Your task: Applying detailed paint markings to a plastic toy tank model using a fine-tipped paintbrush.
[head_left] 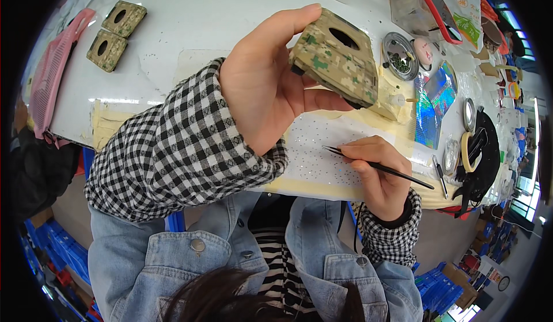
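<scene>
My left hand [259,71] is raised over the table, closed around a camouflage-patterned case [337,62] with a dark round opening in its face. The case is tilted, its opening facing up, with thumb at its top edge and fingers below. My right hand [377,172] pinches black tweezers [397,173], whose fine tips point left just above a white sheet [305,175]. Many tiny dark and shiny stones are scattered over that sheet. Whether a stone sits between the tips is too small to tell.
Two matching camouflage cases [106,50] lie at the far left beside a pink basket [60,71]. To the right are a round dish of dark bits [400,55], shiny holographic sheets [429,108], a pen-like tool [439,175], a tape roll [472,152] and a black pouch [489,160].
</scene>
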### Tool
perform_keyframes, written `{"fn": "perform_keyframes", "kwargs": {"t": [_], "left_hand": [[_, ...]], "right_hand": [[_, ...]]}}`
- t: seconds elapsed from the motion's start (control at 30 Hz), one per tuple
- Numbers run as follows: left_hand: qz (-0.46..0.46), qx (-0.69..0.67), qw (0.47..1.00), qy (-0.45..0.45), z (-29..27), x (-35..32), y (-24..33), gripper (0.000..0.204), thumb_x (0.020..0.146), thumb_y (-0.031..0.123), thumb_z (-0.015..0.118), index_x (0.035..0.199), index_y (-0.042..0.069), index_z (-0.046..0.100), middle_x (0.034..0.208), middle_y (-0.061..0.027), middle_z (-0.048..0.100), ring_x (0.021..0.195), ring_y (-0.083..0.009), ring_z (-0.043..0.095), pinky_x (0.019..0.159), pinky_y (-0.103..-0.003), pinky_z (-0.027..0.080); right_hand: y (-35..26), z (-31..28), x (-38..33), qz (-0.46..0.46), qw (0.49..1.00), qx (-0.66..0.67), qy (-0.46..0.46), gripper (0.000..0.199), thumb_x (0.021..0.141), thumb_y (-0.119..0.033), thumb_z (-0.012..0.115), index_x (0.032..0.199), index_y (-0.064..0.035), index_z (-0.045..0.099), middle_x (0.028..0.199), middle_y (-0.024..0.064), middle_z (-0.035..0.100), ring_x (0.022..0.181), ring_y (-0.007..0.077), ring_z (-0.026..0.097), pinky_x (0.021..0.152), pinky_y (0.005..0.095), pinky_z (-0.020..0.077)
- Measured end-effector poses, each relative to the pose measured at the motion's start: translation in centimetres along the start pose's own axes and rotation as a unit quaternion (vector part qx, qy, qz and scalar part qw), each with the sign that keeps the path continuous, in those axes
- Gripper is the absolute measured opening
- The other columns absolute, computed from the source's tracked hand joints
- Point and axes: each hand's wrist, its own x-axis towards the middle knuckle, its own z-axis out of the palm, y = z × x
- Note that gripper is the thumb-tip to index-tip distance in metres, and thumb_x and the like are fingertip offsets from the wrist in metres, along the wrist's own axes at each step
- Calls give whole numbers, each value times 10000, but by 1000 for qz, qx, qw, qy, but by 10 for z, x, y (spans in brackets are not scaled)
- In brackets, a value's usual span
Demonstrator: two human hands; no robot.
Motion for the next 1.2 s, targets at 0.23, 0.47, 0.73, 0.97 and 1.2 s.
{"fn": "perform_keyframes", "kwargs": {"t": [0.23,0.47,0.73,0.97,1.2], "left_hand": [[3,-2,1000,-6,-1,0,0,445,884,381,496,1110,-1,531,1031,-134,634,919,-236,646,756,-360,565],[1,-9,1000,-8,-3,1,-1,435,881,377,502,1104,6,536,1016,-129,640,914,-236,647,748,-361,565],[2,-6,1000,-9,-2,0,-1,441,880,381,502,1108,4,532,1016,-130,639,912,-238,647,750,-362,565],[2,-2,1000,2,-3,0,-2,452,878,383,506,1104,-7,528,1010,-143,638,912,-242,647,756,-363,567],[-1,-6,1000,-4,-1,-1,0,532,979,360,289,1302,-45,413,1227,-275,511,873,-254,652,724,-310,550]], "right_hand": [[0,0,0,0,1000,-3,-3,98,801,-20,647,887,28,640,874,142,655,796,249,624,730,304,486],[0,0,1,-2,1000,-2,-2,96,805,-21,646,887,28,639,868,141,653,793,246,624,730,304,485],[0,1,0,0,1000,6,0,99,809,-28,646,887,32,636,867,141,651,801,246,623,734,307,486],[1,0,0,0,1000,5,-2,98,809,-26,644,885,35,637,866,142,653,802,245,623,739,308,486],[1,1,0,9,1000,18,12,104,822,-41,639,889,38,640,865,142,657,791,240,624,736,308,487]]}}
